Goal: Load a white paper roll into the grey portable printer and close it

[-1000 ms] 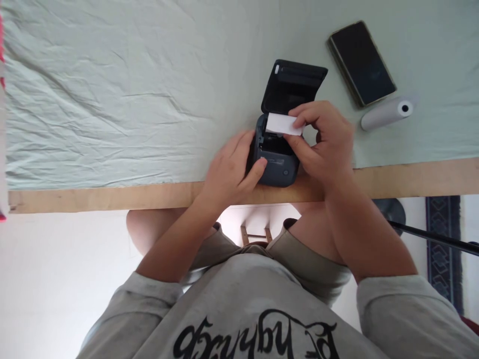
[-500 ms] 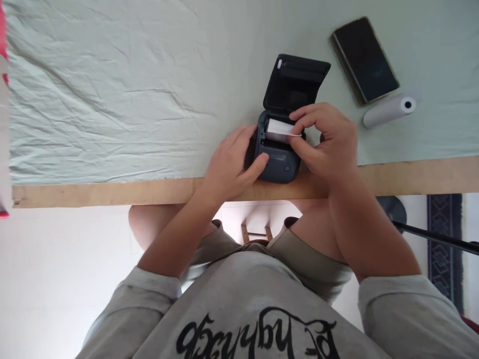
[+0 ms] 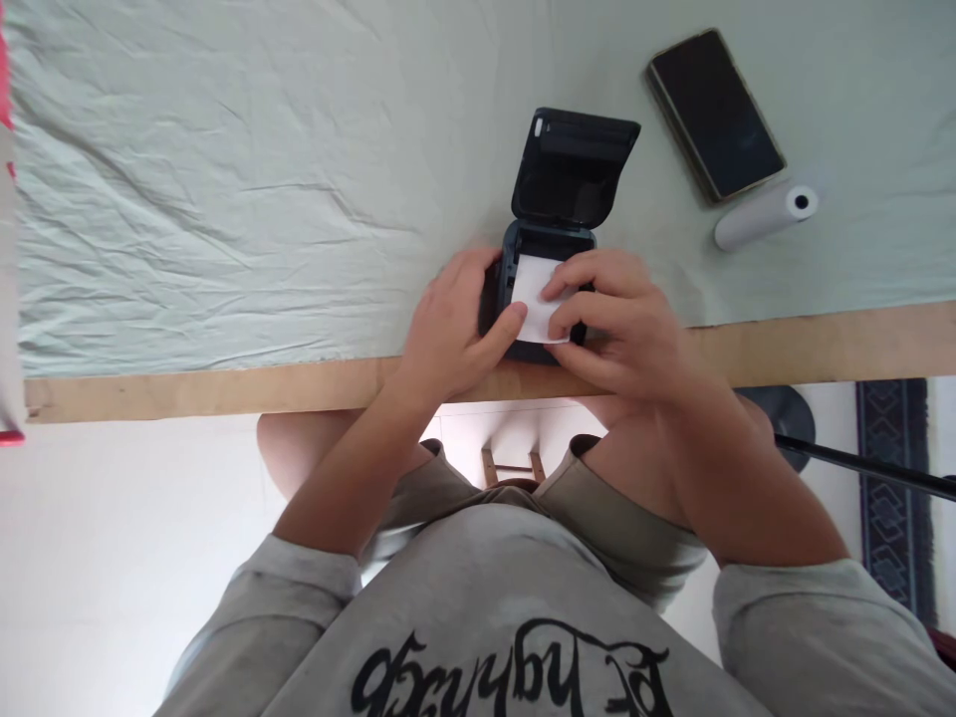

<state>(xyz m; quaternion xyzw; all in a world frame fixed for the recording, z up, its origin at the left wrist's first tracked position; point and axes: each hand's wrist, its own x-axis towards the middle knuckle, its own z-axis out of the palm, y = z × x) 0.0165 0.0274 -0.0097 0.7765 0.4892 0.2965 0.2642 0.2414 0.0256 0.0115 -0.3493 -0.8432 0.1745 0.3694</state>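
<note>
A small dark label printer [image 3: 572, 169] sits at the table's front edge with its lid raised and tilted back. A white paper strip [image 3: 532, 284] extends from its roll bay toward me and lies over the printer's front part. My left hand [image 3: 455, 319] grips the printer's left side, its thumb resting at the strip's left edge. On the right, my right hand [image 3: 616, 319] has its index and middle fingers on the strip, while the thumb is at the strip's front end. Those fingers and the strip hide most of the printer's front face.
To the right on the pale green cloth [image 3: 261, 199] lie a dark phone [image 3: 717, 115] in a case and a spare white paper roll [image 3: 762, 214]. A wooden table edge [image 3: 209, 391] runs across in front of me. At the far left stands a white and red object [image 3: 7, 299].
My right hand has drawn the paper strip out of the bay toward me, over the printer's front. My left hand has kept its hold. The view has shifted slightly.
</note>
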